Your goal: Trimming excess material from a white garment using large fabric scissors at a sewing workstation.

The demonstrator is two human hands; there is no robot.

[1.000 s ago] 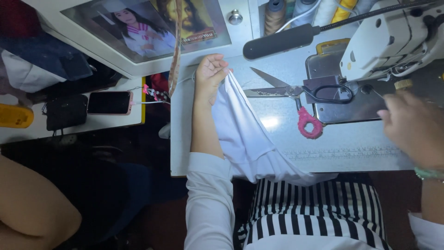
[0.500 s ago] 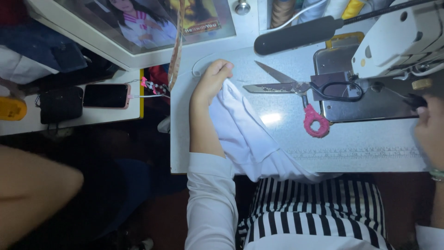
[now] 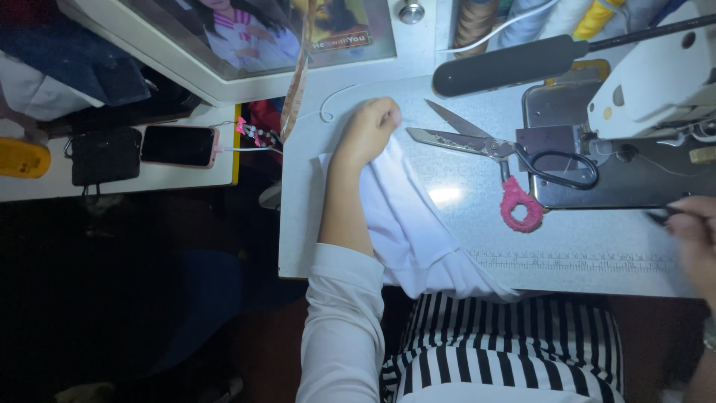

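White folded cloth (image 3: 406, 224) lies on the pale speckled desk (image 3: 597, 265), running from under the left hand down over the near edge toward the lap in the black-and-white striped garment (image 3: 507, 347). In the head view, the left hand (image 3: 367, 133) is curled into a fist on the upper end of this cloth, pinching it against the desk; its forearm and white sleeve (image 3: 343, 321) lie along the cloth's left side. Just right of that hand rest metal scissors (image 3: 492, 149), blades open, with one black handle loop and one pink wrapped loop (image 3: 520, 204). Beyond them stands the white sewing machine (image 3: 649, 82) over its dark metal plate (image 3: 619, 179). The right hand (image 3: 693, 239) shows only partly at the right edge, fingertips pinched on a small dark thing beside the plate; what it is cannot be told. On the neighbouring white shelf (image 3: 164, 175) to the left lie a black phone in a pink case (image 3: 179, 145) and a small black pouch (image 3: 104, 155).
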